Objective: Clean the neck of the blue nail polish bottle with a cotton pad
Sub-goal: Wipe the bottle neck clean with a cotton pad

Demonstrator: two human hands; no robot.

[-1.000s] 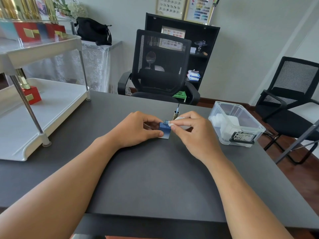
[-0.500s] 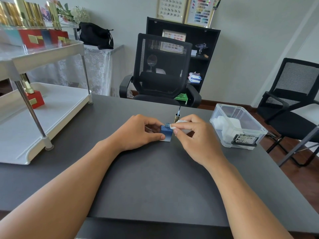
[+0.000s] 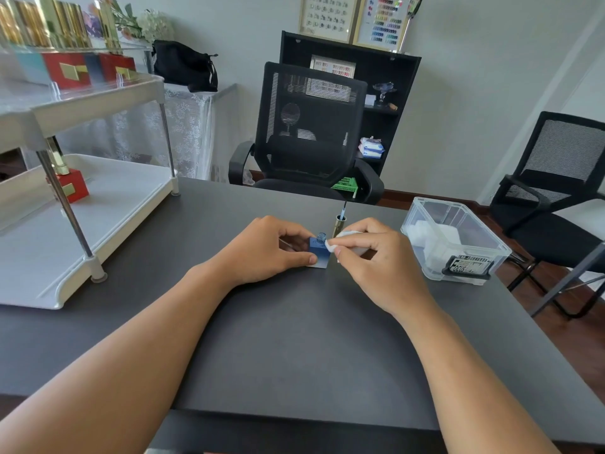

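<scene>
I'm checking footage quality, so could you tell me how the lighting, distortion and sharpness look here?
Head view: soft, even daylight, only faint shadows under the hands; wide-angle bending curves the wall edge and rack; the bottle and pad are small and slightly soft; mild sheen on the bin, no harsh glare.

Pretty bright, even daylight, soft and a bit cool; seems to come from the left, where the lace curtain [image 3: 183,126] glows; shadows under the forearms on the dark table [image 3: 294,339] are faint and mushy; mild glare on the clear plastic box [image 3: 458,237] and the white shelf tray [image 3: 114,204]; wide-angle lens bends straight lines near the edges; centre is fairly sharp, corners go soft and smeary.
</scene>
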